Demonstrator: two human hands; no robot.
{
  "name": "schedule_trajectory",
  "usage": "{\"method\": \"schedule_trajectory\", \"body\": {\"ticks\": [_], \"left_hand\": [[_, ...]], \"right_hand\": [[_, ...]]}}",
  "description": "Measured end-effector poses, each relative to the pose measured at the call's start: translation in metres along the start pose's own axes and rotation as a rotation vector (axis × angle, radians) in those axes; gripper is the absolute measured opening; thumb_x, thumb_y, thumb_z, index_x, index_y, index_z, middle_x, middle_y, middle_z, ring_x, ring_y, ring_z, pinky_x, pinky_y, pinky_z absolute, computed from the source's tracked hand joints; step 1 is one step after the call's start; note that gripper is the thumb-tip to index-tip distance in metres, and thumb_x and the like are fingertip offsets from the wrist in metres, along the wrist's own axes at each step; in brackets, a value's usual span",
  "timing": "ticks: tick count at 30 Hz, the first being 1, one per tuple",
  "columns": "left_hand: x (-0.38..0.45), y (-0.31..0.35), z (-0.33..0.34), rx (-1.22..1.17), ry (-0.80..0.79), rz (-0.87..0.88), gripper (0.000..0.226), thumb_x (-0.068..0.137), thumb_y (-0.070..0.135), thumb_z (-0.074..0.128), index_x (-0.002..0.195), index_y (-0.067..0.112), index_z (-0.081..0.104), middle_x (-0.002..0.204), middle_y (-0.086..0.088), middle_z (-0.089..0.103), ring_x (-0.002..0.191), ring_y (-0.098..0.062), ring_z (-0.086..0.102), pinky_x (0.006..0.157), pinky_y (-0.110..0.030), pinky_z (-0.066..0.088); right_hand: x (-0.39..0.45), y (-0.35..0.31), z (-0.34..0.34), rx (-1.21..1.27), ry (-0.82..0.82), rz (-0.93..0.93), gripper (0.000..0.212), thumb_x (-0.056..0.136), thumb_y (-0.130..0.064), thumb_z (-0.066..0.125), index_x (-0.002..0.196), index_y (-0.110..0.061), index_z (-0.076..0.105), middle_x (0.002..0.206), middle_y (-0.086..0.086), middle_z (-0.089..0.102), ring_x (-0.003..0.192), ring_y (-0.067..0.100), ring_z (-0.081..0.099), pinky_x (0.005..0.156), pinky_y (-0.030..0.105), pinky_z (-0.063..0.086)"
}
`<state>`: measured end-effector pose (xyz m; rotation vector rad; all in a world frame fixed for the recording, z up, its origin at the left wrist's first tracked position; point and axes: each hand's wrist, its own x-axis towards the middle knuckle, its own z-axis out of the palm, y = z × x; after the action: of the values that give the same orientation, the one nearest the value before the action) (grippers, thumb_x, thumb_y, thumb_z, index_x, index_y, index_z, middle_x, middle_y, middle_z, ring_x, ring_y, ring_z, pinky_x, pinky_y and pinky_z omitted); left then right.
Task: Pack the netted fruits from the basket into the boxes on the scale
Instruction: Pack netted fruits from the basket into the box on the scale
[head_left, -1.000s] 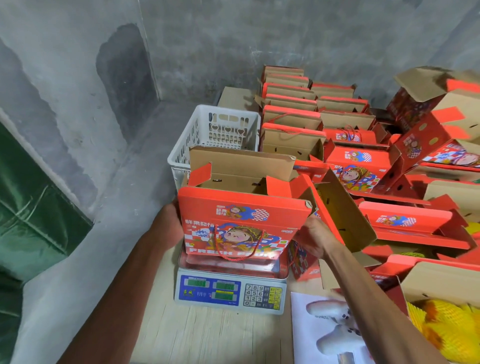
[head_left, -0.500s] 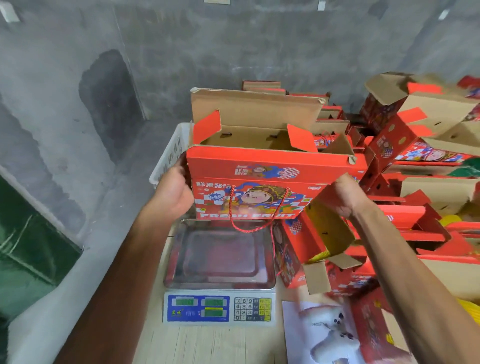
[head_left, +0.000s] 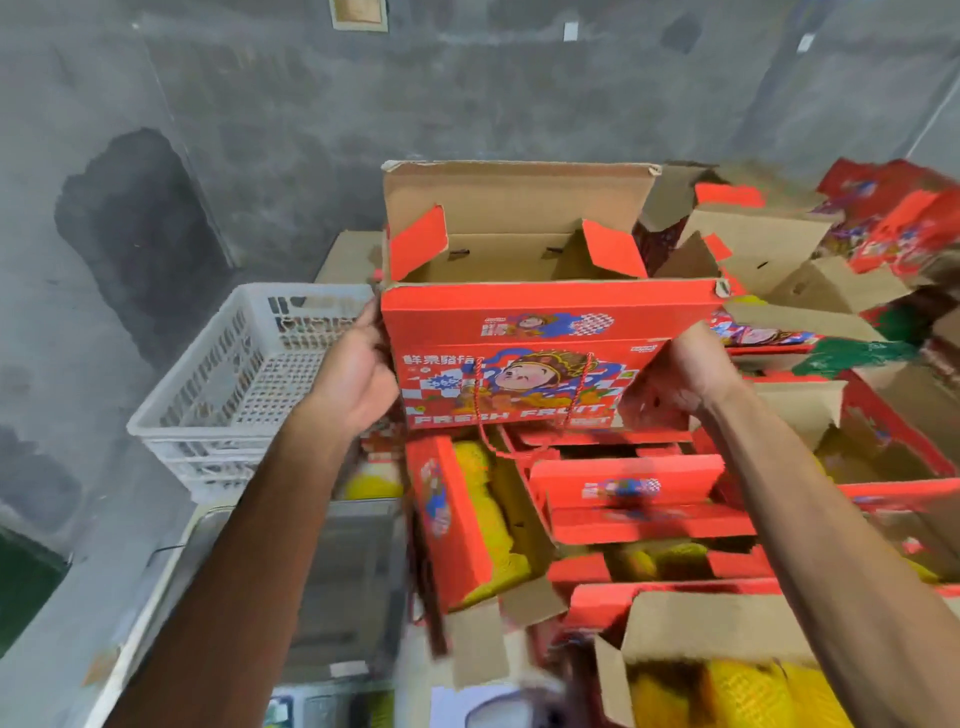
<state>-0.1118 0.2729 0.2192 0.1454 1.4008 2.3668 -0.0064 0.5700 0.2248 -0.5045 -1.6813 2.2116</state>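
The red fruit box (head_left: 524, 364) is held in the air between both hands: the left hand (head_left: 353, 379) grips its left end and the right hand (head_left: 680, 379) grips its lower right corner. It hangs above other boxes with yellow netted fruits (head_left: 488, 519), beside the white basket (head_left: 228, 395) and the scale (head_left: 343, 571), before a grey concrete wall (head_left: 311, 130). The box stands upright, its long axis running left to right, the flaps open upward and the printed face toward the camera.

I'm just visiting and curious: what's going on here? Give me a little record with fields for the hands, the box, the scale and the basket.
left hand: grips the left end of the red fruit box
right hand: grips its right end
box: held in the air, flaps open, no fruit visible inside
scale: tray bare, nothing on it
white basket: left of the box, looks empty
netted yellow fruits: in open boxes below
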Motion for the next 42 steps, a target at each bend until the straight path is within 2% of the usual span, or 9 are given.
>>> {"method": "schedule_trajectory", "body": {"ticks": [5,10,13,17,23,26,30,39,42], "left_hand": [[0.042,-0.042,0.047,-0.037,0.015,-0.012,0.046,0.106,0.002,0.03,0.148,0.007,0.049,0.123,-0.02,0.069,0.124,-0.035,0.063,0.104,-0.052,0.052],[0.073,-0.069,0.075,0.057,-0.074,-0.038,0.054,0.096,-0.006,0.028,0.146,0.005,0.047,0.113,-0.015,0.074,0.109,-0.03,0.068,0.098,-0.045,0.057],[0.094,-0.081,0.089,0.092,-0.135,-0.037,0.066,0.089,-0.014,0.022,0.143,0.009,0.052,0.124,-0.02,0.061,0.117,-0.038,0.051,0.116,-0.055,0.033],[0.115,-0.09,0.105,0.121,-0.102,-0.042,0.075,0.086,-0.016,0.022,0.151,0.015,0.046,0.125,-0.019,0.06,0.109,-0.035,0.046,0.098,-0.047,0.032],[0.139,-0.118,0.1,0.218,-0.067,-0.064,0.058,0.095,-0.011,0.029,0.146,0.009,0.048,0.083,0.001,0.074,0.078,-0.016,0.06,0.071,-0.028,0.043],[0.146,-0.135,0.095,0.314,-0.045,-0.109,0.03,0.103,-0.008,0.036,0.115,-0.008,0.063,0.056,0.023,0.065,0.061,0.004,0.065,0.06,-0.008,0.047],[0.159,-0.151,0.081,0.364,-0.002,-0.145,0.064,0.108,0.013,0.036,0.06,0.019,0.078,0.067,0.005,0.073,0.067,-0.007,0.072,0.064,-0.02,0.055],[0.177,-0.175,0.086,0.502,0.257,-0.199,0.044,0.104,0.023,0.035,0.068,0.018,0.06,0.046,0.005,0.059,0.041,-0.008,0.06,0.041,-0.014,0.044],[0.177,-0.175,0.097,0.573,0.272,-0.35,0.036,0.102,0.025,0.041,0.067,0.019,0.05,0.038,0.01,0.048,0.032,-0.007,0.049,0.038,-0.018,0.036]], "right_hand": [[0.049,-0.006,-0.056,0.088,0.034,-0.013,0.024,0.102,-0.01,0.044,0.092,-0.017,0.064,0.098,0.012,0.066,0.081,0.021,0.065,0.083,0.037,0.055],[0.084,0.008,-0.101,0.128,0.091,0.057,0.022,0.103,-0.01,0.045,0.099,-0.014,0.066,0.105,0.014,0.071,0.084,0.022,0.071,0.072,0.036,0.062],[0.097,0.014,-0.117,0.161,0.085,0.064,0.024,0.104,-0.008,0.044,0.101,-0.013,0.068,0.1,0.009,0.076,0.084,0.019,0.074,0.075,0.037,0.064],[0.116,0.022,-0.142,0.178,0.091,0.018,0.025,0.105,-0.007,0.041,0.097,-0.014,0.064,0.098,0.008,0.071,0.089,0.021,0.067,0.081,0.036,0.062],[0.139,0.032,-0.159,0.136,0.075,0.015,0.022,0.104,-0.008,0.044,0.102,-0.014,0.065,0.106,0.011,0.069,0.091,0.021,0.068,0.091,0.041,0.056],[0.144,0.051,-0.162,0.134,0.107,0.072,0.021,0.103,-0.008,0.047,0.102,-0.014,0.067,0.106,0.011,0.07,0.09,0.021,0.07,0.092,0.043,0.056],[0.151,0.072,-0.164,0.164,0.168,0.136,0.022,0.099,-0.006,0.052,0.097,-0.014,0.072,0.093,0.007,0.078,0.08,0.019,0.074,0.081,0.039,0.063],[0.166,0.091,-0.164,0.191,0.24,0.241,0.026,0.104,-0.016,0.051,0.126,-0.006,0.061,0.114,0.02,0.064,0.097,0.029,0.064,0.097,0.047,0.054],[0.172,0.09,-0.165,0.18,0.208,0.326,0.033,0.104,-0.029,0.04,0.102,-0.008,0.066,0.092,0.016,0.067,0.082,0.027,0.067,0.079,0.034,0.056]]}}
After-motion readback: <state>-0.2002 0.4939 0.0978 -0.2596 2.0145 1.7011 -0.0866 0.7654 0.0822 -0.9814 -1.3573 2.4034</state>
